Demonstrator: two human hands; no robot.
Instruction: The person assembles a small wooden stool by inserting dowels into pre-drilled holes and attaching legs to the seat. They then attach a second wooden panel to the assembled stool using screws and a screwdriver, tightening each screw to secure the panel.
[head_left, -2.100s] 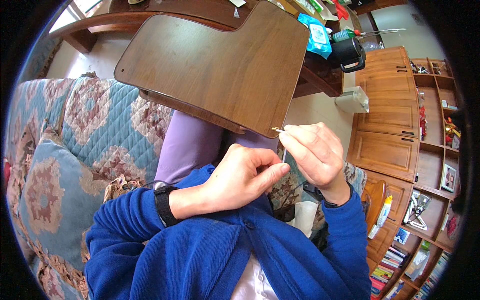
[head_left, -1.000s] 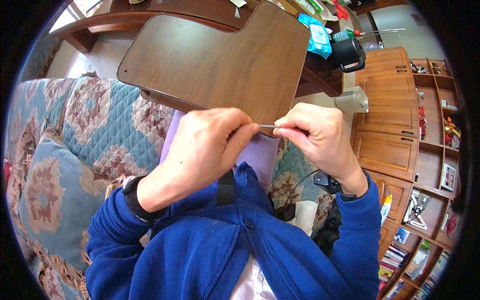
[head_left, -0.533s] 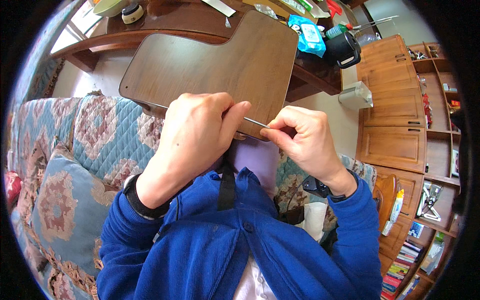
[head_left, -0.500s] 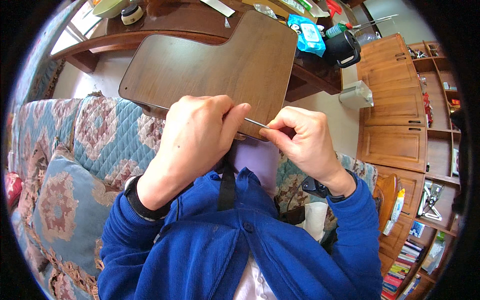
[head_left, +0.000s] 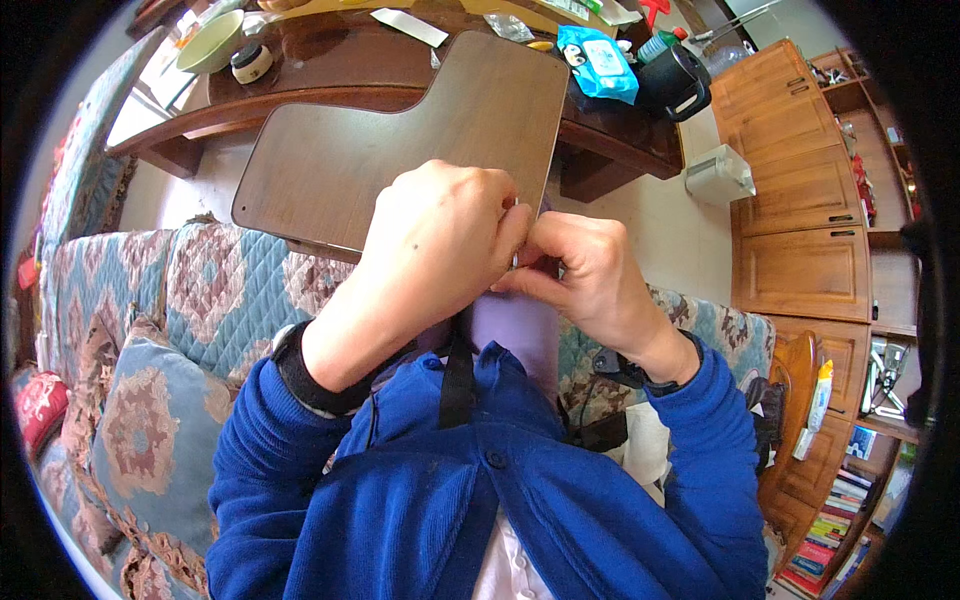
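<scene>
Close together over my lap, both hands are pinched around a thin metal rod [head_left: 515,260], of which only a small glint shows between the fingers. My left hand [head_left: 440,235] is closed, its back covering most of what it grips. Fingertips pressed together, my right hand [head_left: 590,262] meets it from the right. Just beyond the hands lies a dark brown L-shaped wooden board [head_left: 345,165], its near edge partly hidden by my left hand. Whether the rod touches the board cannot be made out.
A dark wooden table [head_left: 330,55] stands ahead, bearing a blue wipes pack [head_left: 600,65], a black kettle [head_left: 672,82], a lidded jar [head_left: 251,64] and a green bowl [head_left: 211,42]. The quilted sofa [head_left: 205,275] is at left; wooden cabinets [head_left: 800,205] line the right.
My hands have drawn together, so the stretch of metal rod seen between them is now almost covered. The view has shifted slightly, and the board appears a little lower and further left.
</scene>
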